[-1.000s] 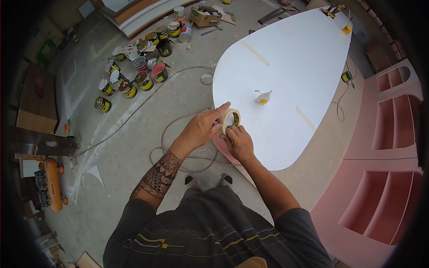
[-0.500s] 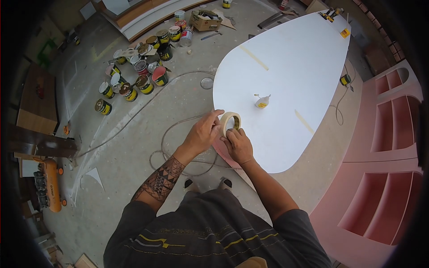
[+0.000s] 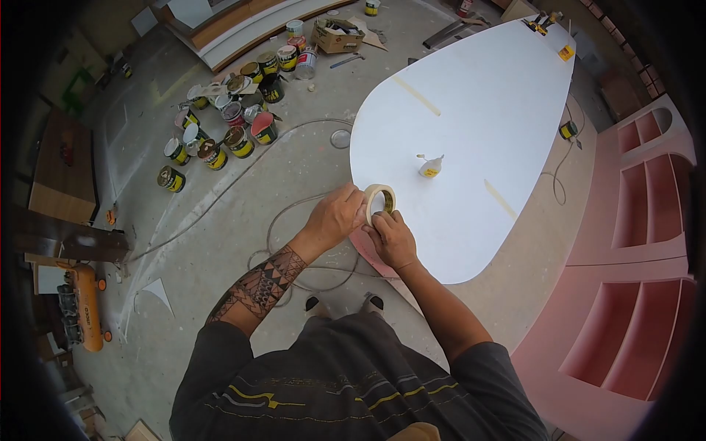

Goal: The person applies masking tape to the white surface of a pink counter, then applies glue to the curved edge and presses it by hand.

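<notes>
A roll of cream masking tape (image 3: 370,205) is held upright over the near left edge of a large white board (image 3: 471,110). My right hand (image 3: 393,237) grips its lower rim, with fingers inside the ring. At the roll's left side, my left hand (image 3: 340,212) has its fingers closed together against the tape; whether they pinch a tape end is too small to tell. Two strips of tape (image 3: 417,95) (image 3: 500,199) lie on the board. Between them stands a small white bottle with a yellow label (image 3: 431,167).
Many paint cans (image 3: 212,153) stand on the floor at the left, near a cardboard box (image 3: 337,35). A hose (image 3: 276,213) loops over the floor. An orange compressor (image 3: 89,307) is at far left, pink shelving (image 3: 625,338) at right.
My left hand's raised index finger has folded down against the tape roll. The roll and my right hand have hardly moved.
</notes>
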Demonstrator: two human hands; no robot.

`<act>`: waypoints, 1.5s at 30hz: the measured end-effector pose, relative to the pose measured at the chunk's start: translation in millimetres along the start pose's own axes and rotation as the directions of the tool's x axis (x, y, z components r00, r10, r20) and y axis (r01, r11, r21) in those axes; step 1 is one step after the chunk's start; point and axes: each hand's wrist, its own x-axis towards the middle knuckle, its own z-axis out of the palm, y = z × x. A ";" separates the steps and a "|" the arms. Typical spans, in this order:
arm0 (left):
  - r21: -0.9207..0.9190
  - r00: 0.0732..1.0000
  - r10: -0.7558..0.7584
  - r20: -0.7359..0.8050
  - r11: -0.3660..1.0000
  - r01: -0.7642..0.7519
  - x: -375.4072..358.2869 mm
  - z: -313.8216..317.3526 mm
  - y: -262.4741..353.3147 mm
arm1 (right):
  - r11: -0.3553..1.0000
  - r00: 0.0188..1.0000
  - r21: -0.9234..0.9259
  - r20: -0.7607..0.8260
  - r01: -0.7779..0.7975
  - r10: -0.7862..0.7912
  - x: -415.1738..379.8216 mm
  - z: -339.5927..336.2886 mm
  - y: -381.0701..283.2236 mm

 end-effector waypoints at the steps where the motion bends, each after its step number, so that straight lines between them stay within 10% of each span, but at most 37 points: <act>1: 0.001 1.000 0.002 -0.001 1.000 -0.002 -0.9 0.5 -1.3 | 1.000 1.000 0.000 -0.002 0.001 -0.001 -1.0 0.2 0.7; 6: -0.037 0.965 0.048 0.258 0.999 -0.040 -8.1 -12.3 1.0 | 0.997 0.998 0.044 0.004 -0.063 0.063 -3.6 6.1 11.0; 22: 0.045 0.981 0.152 0.120 0.986 -0.158 -1.5 -19.3 60.1 | 0.912 0.937 0.247 -0.042 -0.327 0.348 -16.4 16.3 16.2; 25: -0.078 0.990 0.125 -0.057 0.988 -0.129 -4.7 -20.3 62.5 | 0.905 0.923 0.228 -0.056 -0.360 0.381 -16.0 17.5 17.3; 27: -0.207 0.975 -0.211 -0.066 0.959 0.194 -16.3 -8.0 50.0 | 0.875 0.922 0.372 -0.105 -0.310 0.372 -16.7 19.9 15.8; 34: -0.367 0.971 -0.231 0.065 0.899 0.238 -36.6 56.2 23.5 | 0.829 0.906 0.413 -0.016 -0.378 0.422 -19.1 12.5 15.9; 40: -0.162 0.997 -0.071 -0.017 0.984 0.068 -25.4 12.4 12.4 | 0.836 0.896 0.437 -0.131 -0.332 0.425 -16.3 17.7 19.5; 45: 0.048 0.862 -0.393 0.320 0.916 0.399 -1.3 -29.4 26.1 | 0.909 0.909 0.305 -0.215 -0.285 0.357 -11.2 16.6 14.8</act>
